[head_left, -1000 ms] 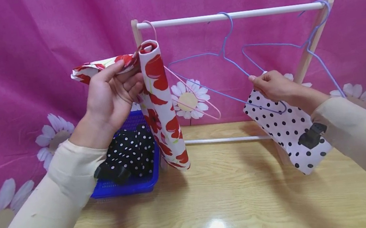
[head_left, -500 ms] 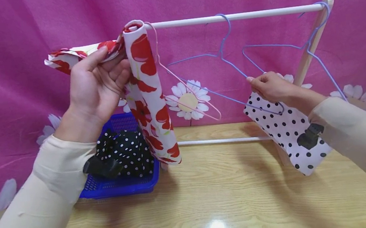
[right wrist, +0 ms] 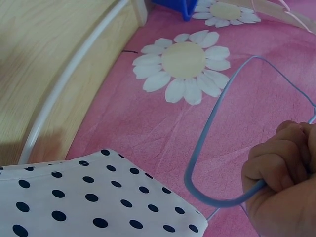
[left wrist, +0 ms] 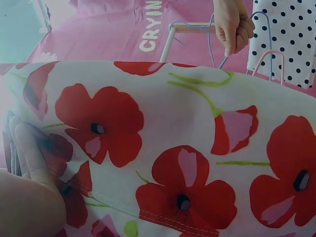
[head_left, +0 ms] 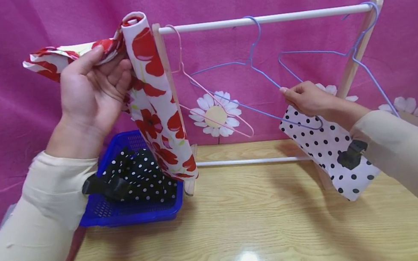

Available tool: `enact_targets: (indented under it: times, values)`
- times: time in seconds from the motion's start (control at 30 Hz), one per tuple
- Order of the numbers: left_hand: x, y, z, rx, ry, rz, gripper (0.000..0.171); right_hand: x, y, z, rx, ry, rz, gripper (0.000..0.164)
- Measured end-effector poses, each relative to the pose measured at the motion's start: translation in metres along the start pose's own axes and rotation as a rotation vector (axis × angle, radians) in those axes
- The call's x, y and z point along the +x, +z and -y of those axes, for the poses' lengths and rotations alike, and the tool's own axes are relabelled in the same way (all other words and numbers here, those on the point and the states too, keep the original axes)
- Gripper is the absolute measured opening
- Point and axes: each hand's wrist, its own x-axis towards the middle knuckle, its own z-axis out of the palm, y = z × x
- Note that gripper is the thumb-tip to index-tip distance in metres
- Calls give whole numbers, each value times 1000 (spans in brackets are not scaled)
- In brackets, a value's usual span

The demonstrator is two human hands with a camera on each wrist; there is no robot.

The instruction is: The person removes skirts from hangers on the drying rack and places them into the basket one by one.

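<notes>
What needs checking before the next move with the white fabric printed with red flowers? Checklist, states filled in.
1. Left hand holds white fabric printed with red flowers: ok.
2. Right hand grips middle blue wire hanger: ok.
3. That hanger hooked over round white rail: ok.
4. Fabric on that hanger: not ok, apart from it.
5. Fabric clear of thin pink wire hanger: cannot tell, they overlap in view.

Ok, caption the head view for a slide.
Left hand holds a floral cloth; right hand grips the middle hanger on the rail; black dotted cloth lies in the basket.
</notes>
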Motion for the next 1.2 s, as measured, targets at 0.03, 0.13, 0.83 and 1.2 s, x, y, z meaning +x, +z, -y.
enact_targets:
  times: [0.03,0.13,0.83,1.2]
  values:
    - [1,-1,-2,-6,0,-4,30,0,0,1,-2,0,-1,59]
    - [3,-3,-6,-22,4,-10,30,2,1,2,0,-4,0,59]
    - [14,-34,-24,-45,40,-72,29,5,5,6,-10,-16,35,57]
    - [23,-55,-27,-56,21,-132,31,7,6,8,-31,-26,34,57]
